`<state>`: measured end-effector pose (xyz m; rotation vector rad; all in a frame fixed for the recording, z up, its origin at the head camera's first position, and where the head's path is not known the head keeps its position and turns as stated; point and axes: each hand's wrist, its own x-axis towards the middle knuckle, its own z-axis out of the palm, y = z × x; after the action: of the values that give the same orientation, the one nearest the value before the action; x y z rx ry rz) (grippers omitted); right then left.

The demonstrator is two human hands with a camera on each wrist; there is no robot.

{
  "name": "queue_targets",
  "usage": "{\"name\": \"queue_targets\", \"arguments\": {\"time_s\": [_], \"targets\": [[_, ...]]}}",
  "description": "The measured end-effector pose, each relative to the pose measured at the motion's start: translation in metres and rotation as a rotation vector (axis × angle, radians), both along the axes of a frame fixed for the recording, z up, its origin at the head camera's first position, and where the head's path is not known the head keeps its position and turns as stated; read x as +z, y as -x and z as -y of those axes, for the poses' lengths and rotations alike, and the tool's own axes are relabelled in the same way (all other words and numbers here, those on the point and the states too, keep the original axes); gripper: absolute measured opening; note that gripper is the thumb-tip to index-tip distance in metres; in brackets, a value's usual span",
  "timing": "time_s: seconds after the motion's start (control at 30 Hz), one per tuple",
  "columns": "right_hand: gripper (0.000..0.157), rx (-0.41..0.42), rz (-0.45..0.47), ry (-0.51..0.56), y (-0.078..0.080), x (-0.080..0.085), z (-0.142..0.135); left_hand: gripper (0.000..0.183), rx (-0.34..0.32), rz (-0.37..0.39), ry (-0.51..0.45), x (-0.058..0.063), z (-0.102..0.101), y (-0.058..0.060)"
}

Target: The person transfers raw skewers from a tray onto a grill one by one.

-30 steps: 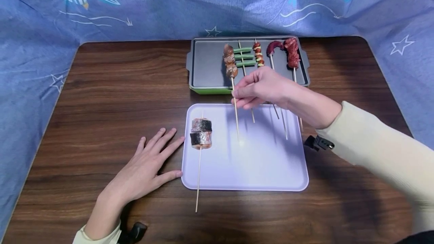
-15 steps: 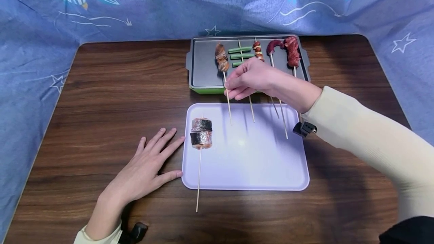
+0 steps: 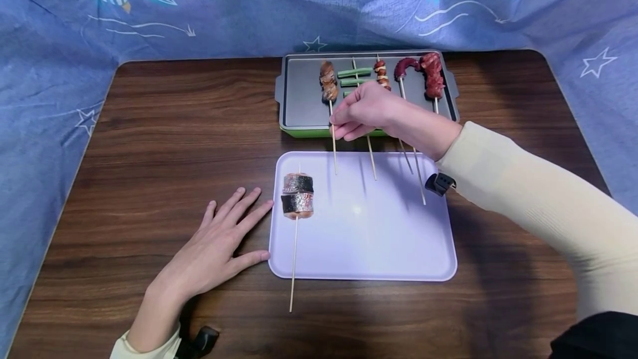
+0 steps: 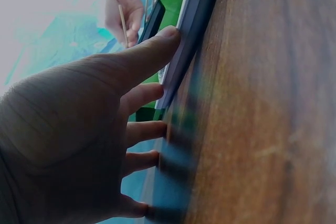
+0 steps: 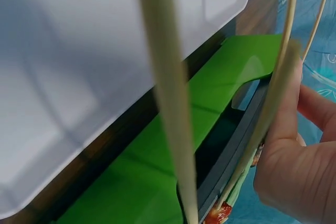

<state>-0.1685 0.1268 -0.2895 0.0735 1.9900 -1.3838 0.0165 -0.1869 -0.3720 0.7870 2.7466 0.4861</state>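
My right hand [image 3: 369, 108] pinches the bare stick of a brown meat skewer [image 3: 328, 83] between thumb and fingers. Its meat lies over the left half of the dark grill pan [image 3: 301, 112], and the stick's lower end reaches over the lavender tray [image 3: 379, 231]. Palm down on the table, my left hand [image 3: 211, 254] has its fingers spread, with thumb and index fingertips at the tray's left edge. On that tray lies a skewer of two dark-skinned chunks [image 3: 297, 202]. A green-piece skewer [image 3: 355, 72] is partly hidden behind my right hand.
Farther right on the pan lie a small red-and-pale skewer [image 3: 381, 73], a curled purple tentacle skewer [image 3: 406, 65] and a red meat skewer [image 3: 432, 76]. Their sticks jut toward the tray. The pan sits on a green base [image 5: 226, 77]. A blue curtain [image 3: 239, 10] hangs behind the wooden table.
My right hand has carried the brown meat skewer left and a little farther back, left of the green-piece skewer and lower toward the pan. My left hand has stayed put.
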Motion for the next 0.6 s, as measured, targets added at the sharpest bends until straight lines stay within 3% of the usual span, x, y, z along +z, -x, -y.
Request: {"name": "queue_targets", "arguments": {"time_s": [0.27, 0.6], "targets": [[0.023, -0.025, -0.064, -0.066, 0.0024, 0.0008, 0.0033, 0.082, -0.001, 0.001, -0.002, 0.0005, 0.0005, 0.0006], [0.022, 0.041, -0.129, -0.15, 0.0013, 0.0021, 0.0061, 0.082, -0.001, -0.007, -0.008, 0.0001, -0.0003, -0.0014]]}}
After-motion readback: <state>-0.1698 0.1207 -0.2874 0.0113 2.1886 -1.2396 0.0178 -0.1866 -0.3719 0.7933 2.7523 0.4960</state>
